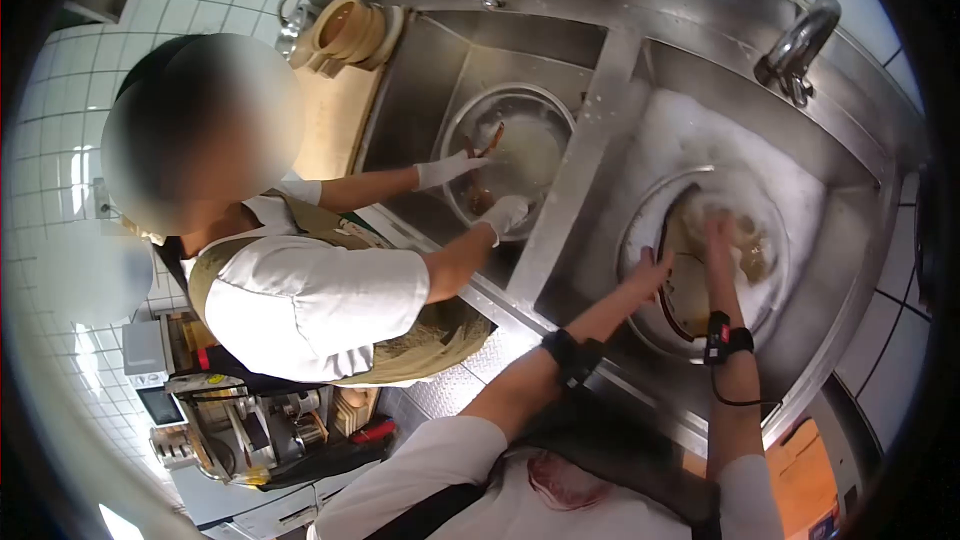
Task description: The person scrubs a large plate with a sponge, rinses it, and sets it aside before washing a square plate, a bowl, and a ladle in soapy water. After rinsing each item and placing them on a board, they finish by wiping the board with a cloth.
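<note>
In the right sink, a large round metal bowl (785, 285) stands among white suds (690, 125), with cloudy water in it. My left hand (650, 275) is closed on the rim of a dark-edged dish (668, 230) that is tilted inside the bowl. Close by on the right, my right hand (718, 232) is over the dish's inner side; its fingers are blurred by motion and partly lost against the foam. What it holds, if anything, cannot be made out. Both forearms wear black wrist straps.
At the left sink, a co-worker in white gloves reaches into another metal bowl (462, 110) of water. A steel divider (610, 90) separates the sinks. Faucets (795, 50) rise behind. Stacked wooden rings (345, 25) stand at the back left; shelves with utensils are lower left.
</note>
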`<move>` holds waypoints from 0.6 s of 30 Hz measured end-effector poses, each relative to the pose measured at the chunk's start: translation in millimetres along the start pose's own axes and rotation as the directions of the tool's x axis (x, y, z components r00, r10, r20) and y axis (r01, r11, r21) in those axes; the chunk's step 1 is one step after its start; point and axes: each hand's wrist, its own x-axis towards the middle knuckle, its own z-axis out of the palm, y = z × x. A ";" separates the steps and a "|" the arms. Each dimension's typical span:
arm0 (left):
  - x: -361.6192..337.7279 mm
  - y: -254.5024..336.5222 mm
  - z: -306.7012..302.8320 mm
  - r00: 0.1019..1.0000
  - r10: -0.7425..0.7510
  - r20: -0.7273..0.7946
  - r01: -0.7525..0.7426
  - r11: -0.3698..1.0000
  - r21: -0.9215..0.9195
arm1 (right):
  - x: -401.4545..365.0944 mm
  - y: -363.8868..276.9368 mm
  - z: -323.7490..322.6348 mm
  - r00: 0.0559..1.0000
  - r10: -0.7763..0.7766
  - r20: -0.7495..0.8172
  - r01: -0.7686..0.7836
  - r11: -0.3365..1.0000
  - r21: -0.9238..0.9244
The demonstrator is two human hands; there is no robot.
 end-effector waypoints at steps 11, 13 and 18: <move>22.6 0.3 -10.4 0.979 0.162 -0.121 -0.127 0.958 0.256 | -87.8 3.7 -54.9 0.652 0.104 0.751 0.069 0.979 -0.194; 15.8 4.0 -8.7 0.960 0.238 -0.146 -0.157 0.892 0.424 | -58.7 25.2 -76.1 0.698 0.273 0.662 0.113 0.871 -0.479; -13.6 46.2 -2.5 0.957 0.265 -0.120 -0.137 0.773 0.619 | 1.4 44.8 -78.4 0.966 0.190 0.178 0.007 0.667 -0.745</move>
